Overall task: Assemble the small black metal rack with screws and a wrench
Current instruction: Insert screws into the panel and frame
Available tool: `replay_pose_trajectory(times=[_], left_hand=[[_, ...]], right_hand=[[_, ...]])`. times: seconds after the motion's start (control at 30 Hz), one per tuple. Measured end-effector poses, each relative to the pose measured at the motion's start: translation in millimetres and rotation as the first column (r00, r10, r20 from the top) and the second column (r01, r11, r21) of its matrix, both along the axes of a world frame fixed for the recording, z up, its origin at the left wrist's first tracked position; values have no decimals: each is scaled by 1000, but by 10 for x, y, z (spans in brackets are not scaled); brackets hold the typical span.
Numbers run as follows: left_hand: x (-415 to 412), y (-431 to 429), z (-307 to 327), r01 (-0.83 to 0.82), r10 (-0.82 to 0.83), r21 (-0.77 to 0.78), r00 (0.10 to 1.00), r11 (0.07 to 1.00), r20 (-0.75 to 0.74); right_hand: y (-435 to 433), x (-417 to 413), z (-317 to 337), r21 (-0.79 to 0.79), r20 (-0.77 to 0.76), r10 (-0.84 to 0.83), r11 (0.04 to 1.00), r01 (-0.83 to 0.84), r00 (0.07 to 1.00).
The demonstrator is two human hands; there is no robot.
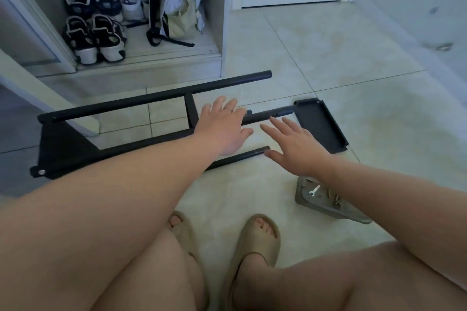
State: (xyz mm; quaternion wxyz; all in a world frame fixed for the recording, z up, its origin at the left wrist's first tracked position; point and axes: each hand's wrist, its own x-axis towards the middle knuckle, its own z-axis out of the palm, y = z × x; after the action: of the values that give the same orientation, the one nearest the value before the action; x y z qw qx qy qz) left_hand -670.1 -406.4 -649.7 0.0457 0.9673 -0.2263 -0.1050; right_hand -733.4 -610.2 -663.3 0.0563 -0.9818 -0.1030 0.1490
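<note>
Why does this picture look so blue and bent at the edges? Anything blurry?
Head view: dim bluish light, soft shadows; the wide-angle lens bows the floor lines; the wrench and screws look small and soft; left hand and right hand are sharp.

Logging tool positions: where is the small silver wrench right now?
Head view, lower right: the small silver wrench lies in a shallow grey tray on the tiled floor, under the right forearm, beside loose screws.

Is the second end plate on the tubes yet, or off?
Off. The end plate lies flat on the floor; the far tube and near tube end bare. Whether the middle tube is joined to it: cannot tell.
</note>
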Motion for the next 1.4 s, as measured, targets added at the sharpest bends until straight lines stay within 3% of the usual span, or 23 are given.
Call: replay_pose_trajectory(times=[0.23, 0.4, 0.53, 0.63, 0.9, 1.07, 1.4], left_hand=[[-258, -1063, -270, 385, -385, 157, 922, 909, -32], [-377, -1606, -793, 492, -451, 111, 852, 864, -265], [-472, -1794, -1355, 284, -249, -31, 778, 958, -577], [-503, -1881, -1727, 87, -132, -100, 707, 991, -695], [-576, -2023, -2175, -315, -122, -345, 558, 884, -821], [-519, -2063, -2272, -334, -180, -406, 540, 851, -822], [-519, -2075, -2276, -371, -169, -391, 507, 842, -845]], right_hand=[[-1105, -670, -371, -94, -162, -322, 946, 310, 933], [-1821, -859, -846, -123, -367, -470, 880, 459, 803], [-2047, -768, -1290, -65, -401, -524, 834, 547, 751], [-2057, -669, -1657, -24, -417, -525, 823, 568, 742], [-1969, -592, -2366, 59, -469, -411, 869, 492, 782], [-1893, -523, -2594, 61, -404, -334, 919, 390, 852], [-1879, -497, -2645, 26, -351, -278, 951, 307, 894]])
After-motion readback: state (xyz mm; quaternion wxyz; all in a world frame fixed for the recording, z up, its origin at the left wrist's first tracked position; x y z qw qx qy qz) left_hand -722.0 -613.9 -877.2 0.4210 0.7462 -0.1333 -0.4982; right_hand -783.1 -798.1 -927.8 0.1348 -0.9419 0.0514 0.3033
